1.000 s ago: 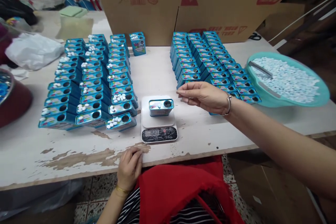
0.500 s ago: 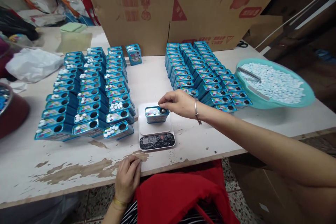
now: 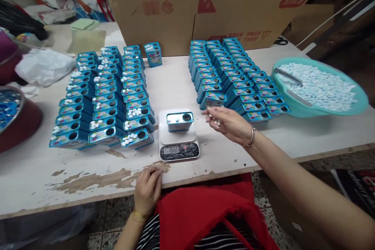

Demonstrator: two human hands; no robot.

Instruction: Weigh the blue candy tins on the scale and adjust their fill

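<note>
My right hand [image 3: 228, 123] is closed around a few small white candies [image 3: 216, 121], which show at its fingertips, just right of the scale. On the white kitchen scale [image 3: 170, 138] stands a blue tin [image 3: 179, 121], its round hole uncovered and a white candy on its top. The scale's lit display is too small to read surely. At the table's front edge, below the scale, rests my left hand [image 3: 148, 187] with its fingers curled in; nothing shows in it.
Rows of blue tins topped with white candies [image 3: 108, 97] stand left, more open tins [image 3: 231, 78] right. A turquoise basin [image 3: 293, 101] of white candies with a metal scoop [image 3: 288, 76] is far right. A cardboard box [image 3: 181, 15] stands behind; a dark red bowl [image 3: 23, 129] is left.
My right hand has drawn back from the tin on the scale toward the right, and white candies now show in its fingers. My left hand stays at the table edge. The view has shifted slightly.
</note>
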